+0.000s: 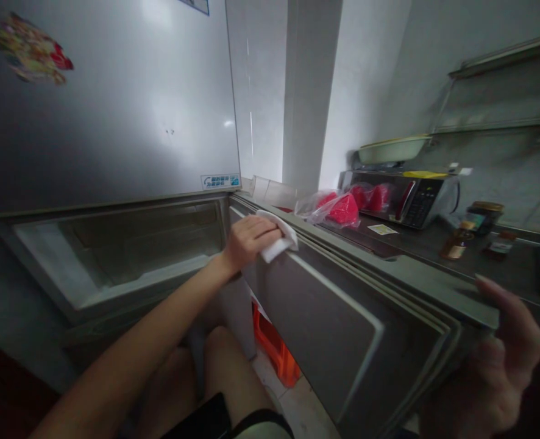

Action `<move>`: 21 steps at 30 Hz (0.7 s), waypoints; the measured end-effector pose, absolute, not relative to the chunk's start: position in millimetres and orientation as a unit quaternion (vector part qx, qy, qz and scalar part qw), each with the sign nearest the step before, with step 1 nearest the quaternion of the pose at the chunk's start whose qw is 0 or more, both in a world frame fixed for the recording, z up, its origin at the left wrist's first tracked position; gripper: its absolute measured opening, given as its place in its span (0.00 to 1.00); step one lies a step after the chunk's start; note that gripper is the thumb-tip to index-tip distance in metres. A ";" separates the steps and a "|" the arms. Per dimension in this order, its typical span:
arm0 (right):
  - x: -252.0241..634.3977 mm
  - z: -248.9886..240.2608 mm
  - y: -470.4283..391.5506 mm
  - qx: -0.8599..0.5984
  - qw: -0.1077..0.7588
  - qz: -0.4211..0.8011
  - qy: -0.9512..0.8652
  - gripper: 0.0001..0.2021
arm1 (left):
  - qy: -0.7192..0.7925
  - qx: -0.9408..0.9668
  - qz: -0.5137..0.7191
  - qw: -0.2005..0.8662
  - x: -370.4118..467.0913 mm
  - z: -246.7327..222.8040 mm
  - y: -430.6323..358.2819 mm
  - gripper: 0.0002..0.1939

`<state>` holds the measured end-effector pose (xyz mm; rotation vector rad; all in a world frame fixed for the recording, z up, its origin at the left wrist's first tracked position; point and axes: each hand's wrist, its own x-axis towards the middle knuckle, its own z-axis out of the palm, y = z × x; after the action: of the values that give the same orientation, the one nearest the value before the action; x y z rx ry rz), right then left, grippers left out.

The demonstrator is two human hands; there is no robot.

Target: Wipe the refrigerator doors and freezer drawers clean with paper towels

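Observation:
My left hand [250, 241] holds a folded white cloth [280, 247] against the top edge of the open fridge door's inner side [325, 311], near the hinge. Out at the door's far corner is my right hand [493, 366], blurred, with its thumb and a raised finger apart by the door's edge. The open fridge compartment [128, 244] lies to the left of the door, below a closed silver upper door [114, 110].
Behind the door, a dark counter holds a microwave [416, 198] with a pale basin [393, 149] on top, pink items in clear plastic [343, 207] and several bottles and jars [457, 241]. An orange plastic object [277, 350] stands on the floor below the door.

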<state>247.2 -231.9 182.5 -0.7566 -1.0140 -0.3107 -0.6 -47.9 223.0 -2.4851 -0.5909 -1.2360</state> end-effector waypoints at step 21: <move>234.2 181.5 -237.5 -0.435 0.810 -0.097 -0.382 0.17 | -0.584 -0.634 -0.507 0.028 -67.7 233.5 64.5 0.14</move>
<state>234.2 -237.5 181.5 -0.9290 -0.8172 -0.2075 -67.7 64.5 233.5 -1.9553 -1.8010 -1.5654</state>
